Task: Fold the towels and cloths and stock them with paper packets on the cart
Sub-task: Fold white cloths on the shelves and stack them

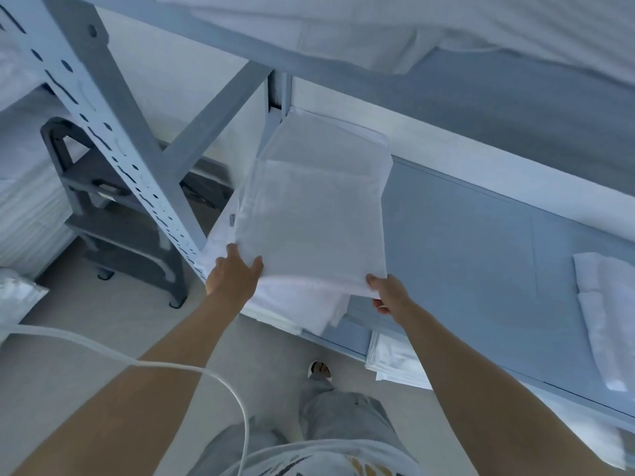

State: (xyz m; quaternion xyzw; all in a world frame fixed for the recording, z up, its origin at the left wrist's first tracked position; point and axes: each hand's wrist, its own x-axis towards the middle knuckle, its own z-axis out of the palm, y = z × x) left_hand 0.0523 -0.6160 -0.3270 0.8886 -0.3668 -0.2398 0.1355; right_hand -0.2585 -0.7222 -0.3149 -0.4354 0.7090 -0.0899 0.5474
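Note:
A folded white cloth [309, 214] lies at the left end of the blue-grey shelf [464, 255], on top of other folded white linen [299, 304] that hangs over the shelf's front edge. My left hand [235, 273] grips the cloth's near left corner, thumb on top. My right hand [388, 292] pinches the near right corner, with its fingers under the edge. A small label shows on the cloth's left edge.
Another folded white towel [601, 314] lies at the shelf's right end. More folded linen [395, 362] sits on a lower shelf. White bedding [412, 25] fills the shelf above. A perforated upright post [113, 139] and a grey step stool [113, 214] stand left. A white cable [171, 369] crosses my left arm.

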